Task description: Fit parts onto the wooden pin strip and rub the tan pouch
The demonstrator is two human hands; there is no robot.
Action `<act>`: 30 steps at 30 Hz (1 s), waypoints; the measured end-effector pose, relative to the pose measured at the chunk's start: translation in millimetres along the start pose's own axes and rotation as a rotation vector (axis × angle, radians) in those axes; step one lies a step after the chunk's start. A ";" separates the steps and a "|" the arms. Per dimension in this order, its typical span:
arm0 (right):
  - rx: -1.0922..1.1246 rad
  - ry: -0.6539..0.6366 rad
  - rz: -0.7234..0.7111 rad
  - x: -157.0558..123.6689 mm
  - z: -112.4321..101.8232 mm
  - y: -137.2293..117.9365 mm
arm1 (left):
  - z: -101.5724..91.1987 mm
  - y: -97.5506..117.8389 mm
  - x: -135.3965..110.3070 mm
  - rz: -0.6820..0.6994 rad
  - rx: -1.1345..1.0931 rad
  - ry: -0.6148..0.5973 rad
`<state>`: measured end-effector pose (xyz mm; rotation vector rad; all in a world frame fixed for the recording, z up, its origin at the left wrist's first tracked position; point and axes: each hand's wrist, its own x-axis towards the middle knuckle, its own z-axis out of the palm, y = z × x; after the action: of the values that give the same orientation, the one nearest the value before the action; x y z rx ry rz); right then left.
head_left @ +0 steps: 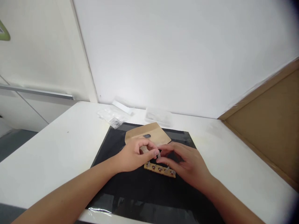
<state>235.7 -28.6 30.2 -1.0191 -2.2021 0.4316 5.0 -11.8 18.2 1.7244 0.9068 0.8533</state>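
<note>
My left hand (137, 155) and my right hand (188, 160) meet above a black mat. Between their fingertips is a small translucent piece (159, 154), too small to name; thumb and fingers of each hand close on it. Just below lies a narrow tan strip (156, 170) with several round dark reddish spots along it. Small clear bits stand up from the strip near both its ends. Behind my hands is a brown paper sheet or envelope (154, 130), bearing a dark oval piece (147, 136). My left hand covers part of the paper's front edge.
The black mat (140, 193), with a shiny cover, lies on a white table (58, 161). At the back are a clear plastic bag (112, 115), a white strip (121, 107) and a clear plastic box (158, 116). A white wall stands behind; a brown framed board (268, 124) rises at right.
</note>
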 end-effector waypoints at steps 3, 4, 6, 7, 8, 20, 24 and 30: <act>0.015 0.046 -0.028 -6.0 8.9 3.7 | 0.6 -2.9 1.0 0.003 0.017 0.012; 0.020 0.054 -0.039 -7.6 11.1 4.3 | 0.5 -3.6 1.3 0.011 0.011 0.005; 0.025 0.066 -0.055 -10.3 13.7 4.9 | 0.2 -4.5 1.7 0.030 -0.005 -0.011; 0.026 0.069 -0.051 -11.5 14.4 5.1 | 0.1 -4.6 1.8 0.036 -0.002 -0.013; 0.027 0.069 -0.037 -12.7 14.7 5.2 | 0.0 -4.5 1.8 0.039 0.011 -0.010; 0.119 -0.001 0.235 -16.4 16.9 5.1 | 0.4 -4.4 1.6 0.476 0.470 0.120; 0.150 -0.008 0.270 -16.0 18.1 4.0 | 4.4 -3.0 -1.8 0.573 0.597 0.251; 0.150 -0.086 0.297 -20.1 22.9 -5.1 | 3.9 -3.3 -5.2 0.518 0.741 0.365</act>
<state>226.7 -47.8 7.7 -1.2692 -2.0599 0.7750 5.3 -17.2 13.3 2.5689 1.1223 1.3061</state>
